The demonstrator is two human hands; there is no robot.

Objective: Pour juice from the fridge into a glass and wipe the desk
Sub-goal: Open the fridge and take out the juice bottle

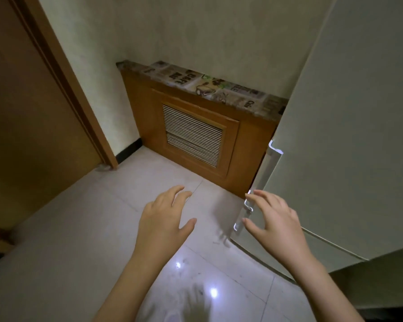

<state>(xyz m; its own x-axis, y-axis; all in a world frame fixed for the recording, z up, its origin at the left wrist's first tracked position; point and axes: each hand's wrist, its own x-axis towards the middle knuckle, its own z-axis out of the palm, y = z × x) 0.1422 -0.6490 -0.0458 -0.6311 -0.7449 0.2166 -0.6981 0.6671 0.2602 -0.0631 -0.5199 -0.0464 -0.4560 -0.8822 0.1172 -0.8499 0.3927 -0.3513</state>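
A pale fridge [349, 135] fills the right side, its doors closed. Two silver handles run along its left edge: the upper handle [269, 168] and a short lower handle [242, 214]. My right hand [275, 219] hovers with spread, slightly bent fingers right at the lower handle, fingertips at the fridge's edge, holding nothing. My left hand [165, 217] floats open over the floor to the left, empty. No juice, glass or desk is in view.
A wooden radiator cover [196, 133] with a slatted vent stands against the back wall, its top covered in printed paper. A brown wooden door [28, 126] is at the left. Glossy pale floor tiles [102, 228] lie below my hands.
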